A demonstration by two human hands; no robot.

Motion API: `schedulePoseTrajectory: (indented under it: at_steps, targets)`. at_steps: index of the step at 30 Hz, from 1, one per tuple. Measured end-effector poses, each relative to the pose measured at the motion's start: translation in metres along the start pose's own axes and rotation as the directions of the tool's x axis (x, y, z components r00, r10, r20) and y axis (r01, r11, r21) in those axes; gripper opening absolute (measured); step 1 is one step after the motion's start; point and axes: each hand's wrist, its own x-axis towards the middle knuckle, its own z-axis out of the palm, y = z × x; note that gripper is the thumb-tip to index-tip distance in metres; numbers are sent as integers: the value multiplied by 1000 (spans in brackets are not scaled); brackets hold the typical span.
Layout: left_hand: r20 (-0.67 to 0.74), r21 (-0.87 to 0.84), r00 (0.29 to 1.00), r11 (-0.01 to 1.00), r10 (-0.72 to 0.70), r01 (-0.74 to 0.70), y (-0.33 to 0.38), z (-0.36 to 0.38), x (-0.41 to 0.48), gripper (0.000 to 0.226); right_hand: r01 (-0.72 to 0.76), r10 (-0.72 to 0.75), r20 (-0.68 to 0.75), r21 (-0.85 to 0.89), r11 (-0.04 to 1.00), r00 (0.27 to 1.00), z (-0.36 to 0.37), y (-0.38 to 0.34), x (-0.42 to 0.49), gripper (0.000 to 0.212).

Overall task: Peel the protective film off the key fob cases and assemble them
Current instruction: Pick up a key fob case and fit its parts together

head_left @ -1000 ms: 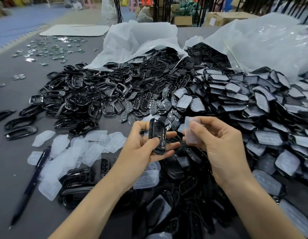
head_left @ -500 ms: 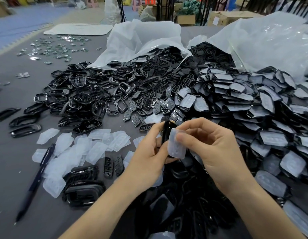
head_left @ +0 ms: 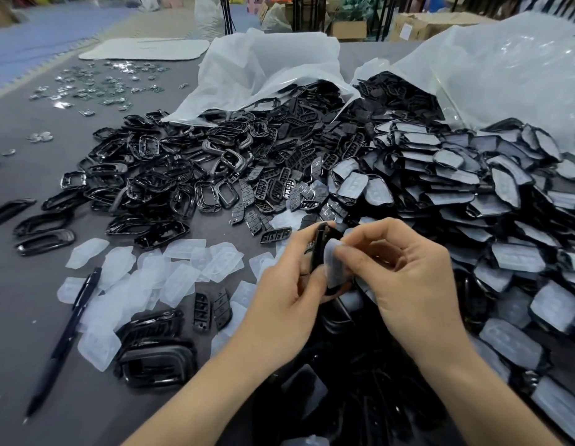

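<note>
A grey table [head_left: 19,300] carries everything. Behind the held key fob case [head_left: 319,249], two plastic bags [head_left: 505,75] lie open and spill black parts. To the case's right and behind it spreads a heap of film-covered case halves [head_left: 456,188]. To its left and behind sits a pile of bare black frames [head_left: 157,175]. Peeled films [head_left: 125,284] lie scattered on the table to its left, with a dark pen [head_left: 64,339] beyond them. The left hand [head_left: 279,304] grips the case upright above the table, fingers curled round its edge. The right hand [head_left: 415,284] pinches a translucent film [head_left: 334,268] between thumb and forefinger, against the case's right face, with its other fingers curled.
</note>
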Motion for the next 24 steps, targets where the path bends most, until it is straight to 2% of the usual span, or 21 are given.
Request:
schedulePoseTrajectory:
  at_steps: [3,7,10,16,21,24]
  targets:
    - [-3,155,996,984,85,-83,1,-1,0,49,82,-84,-27,-80,993,996,2,-1,-2,22]
    - [-13,228,988,963,154,-147,2,1,-2,49,208,-228,-56,-240,948,972,4,-3,-6,16]
    - [-18,276,985,947,174,-162,1,3,-3,45,237,-267,-70,-290,927,961,5,-3,-8,14]
    - [-7,339,982,924,191,-177,2,2,-3,42,166,-194,-95,-246,955,976,6,-1,-8,15]
    - [5,369,977,908,213,-200,3,1,-3,47,122,-139,-82,-186,975,987,5,-3,-8,26]
    - [24,382,976,900,217,-209,4,0,-3,46,38,-43,-51,-92,995,998,2,-8,-4,32]
